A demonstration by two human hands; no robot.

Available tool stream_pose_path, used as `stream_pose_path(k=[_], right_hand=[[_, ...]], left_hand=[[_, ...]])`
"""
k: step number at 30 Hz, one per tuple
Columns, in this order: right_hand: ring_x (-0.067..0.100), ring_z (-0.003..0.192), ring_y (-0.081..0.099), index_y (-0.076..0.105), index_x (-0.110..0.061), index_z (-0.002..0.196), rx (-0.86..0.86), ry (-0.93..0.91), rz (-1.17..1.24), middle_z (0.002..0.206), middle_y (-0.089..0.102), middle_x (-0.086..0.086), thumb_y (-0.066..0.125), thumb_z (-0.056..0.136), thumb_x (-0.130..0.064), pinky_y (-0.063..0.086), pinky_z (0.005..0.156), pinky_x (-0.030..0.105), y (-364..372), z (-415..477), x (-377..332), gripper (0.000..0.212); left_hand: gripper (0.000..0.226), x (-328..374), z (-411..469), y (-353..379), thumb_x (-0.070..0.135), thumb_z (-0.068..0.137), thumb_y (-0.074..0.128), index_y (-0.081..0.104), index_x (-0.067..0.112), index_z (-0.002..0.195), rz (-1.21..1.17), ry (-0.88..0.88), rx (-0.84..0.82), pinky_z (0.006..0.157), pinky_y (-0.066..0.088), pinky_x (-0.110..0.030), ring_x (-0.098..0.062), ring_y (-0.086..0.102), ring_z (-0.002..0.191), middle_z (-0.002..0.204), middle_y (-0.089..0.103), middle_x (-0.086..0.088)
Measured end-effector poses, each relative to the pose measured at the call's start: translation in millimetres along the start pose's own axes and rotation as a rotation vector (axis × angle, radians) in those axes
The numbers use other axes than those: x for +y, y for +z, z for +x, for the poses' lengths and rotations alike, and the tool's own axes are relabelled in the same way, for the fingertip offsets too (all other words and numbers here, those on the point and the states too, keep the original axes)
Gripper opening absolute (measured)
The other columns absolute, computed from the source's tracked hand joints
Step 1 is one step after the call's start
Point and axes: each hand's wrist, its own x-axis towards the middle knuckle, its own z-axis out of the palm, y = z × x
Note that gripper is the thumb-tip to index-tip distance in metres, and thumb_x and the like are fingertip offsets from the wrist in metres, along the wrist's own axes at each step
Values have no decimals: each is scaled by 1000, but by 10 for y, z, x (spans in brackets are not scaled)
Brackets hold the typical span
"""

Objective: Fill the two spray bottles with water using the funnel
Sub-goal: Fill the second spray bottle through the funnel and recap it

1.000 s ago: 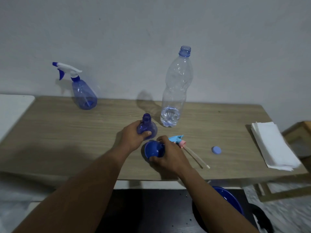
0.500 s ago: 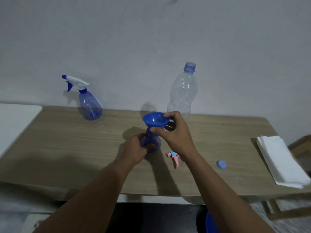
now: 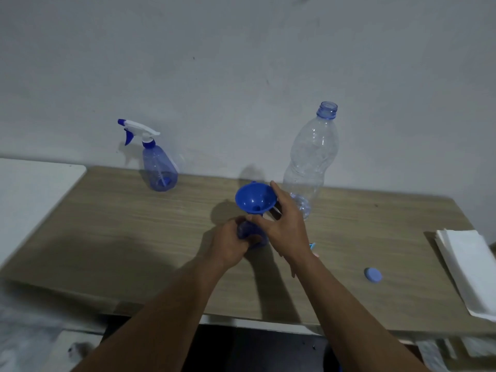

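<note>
1. Far left of the fingers and back by the wall stands a translucent blue plastic spray bottle with a white and blue trigger head [image 3: 160,167], upright on the pale wooden table [image 3: 120,237], well apart from both hands.
2. The left hand [image 3: 230,245] wraps its curled fingers around the body of a small open-necked blue plastic spray bottle [image 3: 248,233], which stands on the table; most of the bottle is hidden by the hands.
3. Above those fingers sits a bright blue plastic funnel [image 3: 255,201], its spout pointing down at the neck of the held bottle; whether it is fully seated cannot be told.
4. The right hand [image 3: 285,229] has its thumb and fingers spread around the funnel's rim, touching it at the near and far sides.
5. Just behind the right fingers stands a tall clear plastic water bottle [image 3: 311,159], uncapped, with a little water at its base.
6. Right of the wrist a small round blue cap [image 3: 373,275] lies on the table.
7. Farthest right lies a stack of white paper napkins [image 3: 469,267].
</note>
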Motion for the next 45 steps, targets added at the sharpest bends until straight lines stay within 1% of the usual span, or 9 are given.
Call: stream_pose_path(k=[7, 10, 12, 16, 19, 22, 27, 37, 45], right_hand=[[-2, 128, 51, 42, -26, 149, -19, 8, -32, 139, 52, -17, 87, 67, -47, 45, 108, 24, -53, -94, -22, 97], [2, 123, 54, 45, -24, 146, 84, -86, -128, 136, 54, -11, 72, 77, -56, 48, 104, 31, -148, -141, -109, 81], [4, 113, 54, 47, -22, 141, 288, -211, -177, 127, 50, -6, 70, 82, -47, 50, 95, 27, -242, -114, -225, 68], [25, 137, 39, 24, -26, 153, 516, -204, -184, 149, 27, 2, 79, 79, -44, 41, 108, 33, -479, 207, -393, 94], [22, 151, 22, 2, -34, 159, 369, -75, -163, 164, 16, 4, 84, 79, -38, 29, 114, 33, -641, 465, -440, 114], [15, 130, 49, 2, -38, 159, 235, -70, -183, 151, 44, 12, 79, 86, -32, 38, 99, 28, -725, 607, -387, 107], [16, 111, 58, 11, -40, 157, 195, -88, -208, 130, 51, 5, 78, 87, -27, 45, 88, 27, -775, 682, -370, 98], [33, 81, 57, 9, -53, 152, -148, -235, -755, 115, 46, 15, 61, 89, -16, 54, 75, 43, -1069, 614, -802, 89], [34, 98, 55, 2, -56, 153, -304, -338, -1241, 126, 47, 18, 46, 90, -2, 45, 87, 41, -1207, 534, -862, 94]], left_hand=[[31, 55, -20, -31, 23, 82, 77, 60, 28, 107, 31, 6, -18, 57, 36, 2, 10, 50, 67, 83, 56, 19], [56, 75, -21, -22, 27, 76, 81, 53, 25, 124, 3, 6, -21, 62, 37, -1, -9, 64, 94, 101, 64, 13], [86, 69, -36, 11, 29, 67, 87, 38, 26, 138, -118, 4, 24, 81, 42, -11, -9, 57, 114, 125, 57, 11], [115, 164, -101, 56, 36, 63, 90, 16, 30, 150, -291, 42, 162, 100, 42, -31, -6, 44, 126, 138, 42, 14], [125, 267, -93, 36, 48, 58, 89, 7, 37, 152, -331, 55, 181, 101, 42, -35, -8, 46, 123, 130, 42, 18], [124, 340, -41, 16, 62, 53, 85, 12, 43, 150, -354, 81, 164, 105, 43, -38, -8, 51, 125, 128, 48, 25], [80, 426, -25, -15, 45, 67, 86, 32, 67, 122, -321, 133, 150, 99, 49, -35, -3, 55, 116, 121, 52, 28], [70, 492, 43, -66, 37, 67, 86, 49, 40, 126, -241, 139, 163, 88, 50, -28, -6, 62, 102, 115, 64, 12], [64, 624, -62, -123, 34, 70, 85, 49, 39, 123, -242, 90, 147, 71, 43, -16, -6, 61, 98, 112, 63, 14]])
